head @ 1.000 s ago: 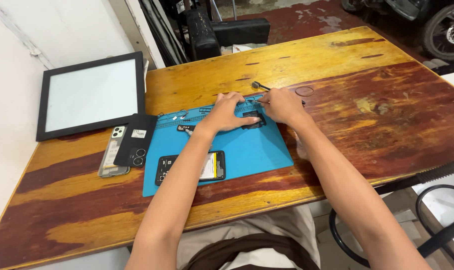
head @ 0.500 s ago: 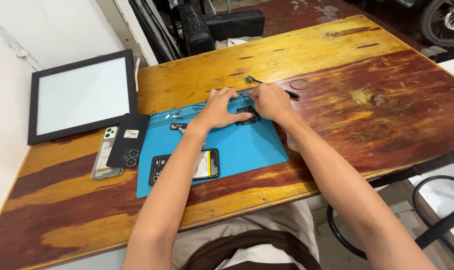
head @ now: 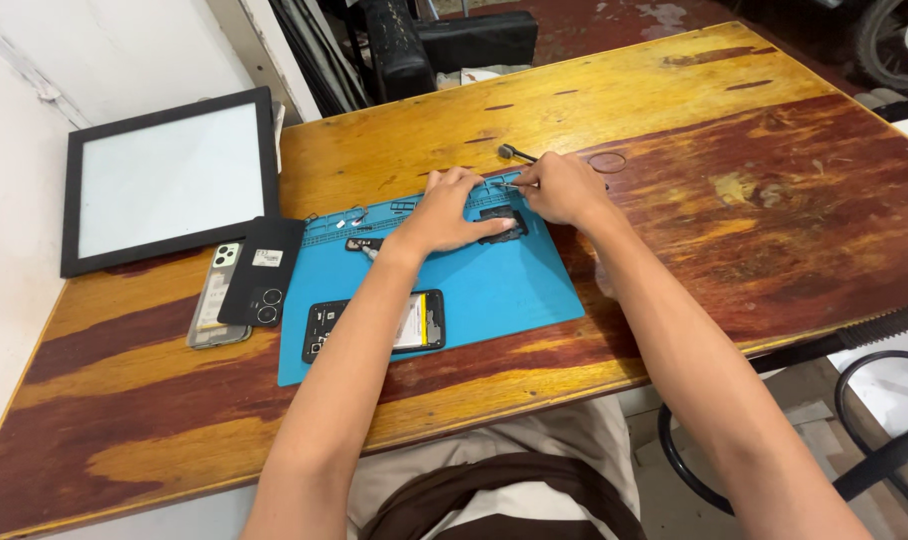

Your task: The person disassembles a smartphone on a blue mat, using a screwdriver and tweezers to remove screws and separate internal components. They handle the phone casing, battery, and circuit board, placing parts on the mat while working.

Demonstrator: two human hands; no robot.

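Note:
My left hand (head: 446, 208) lies at the far edge of a blue work mat (head: 504, 290), with its fingers pressing on a small black part (head: 504, 226). Just to the right, my right hand (head: 562, 188) pinches a thin metal tool, whose tip points left toward the part. The two hands almost touch. An opened phone (head: 423, 321) with its insides showing lies on the near part of the mat, partly under my left forearm.
Two phone back covers (head: 257, 272) lie left of the mat, beside a black-framed white panel (head: 169, 180). Small loose parts (head: 359, 243) sit on the mat's far left. A short black tool (head: 515, 153) lies on the wooden table (head: 754, 200) behind my hands.
Both hands stay over the black part at the mat's far edge. My right hand has edged slightly closer to the left one. The view has shifted a little.

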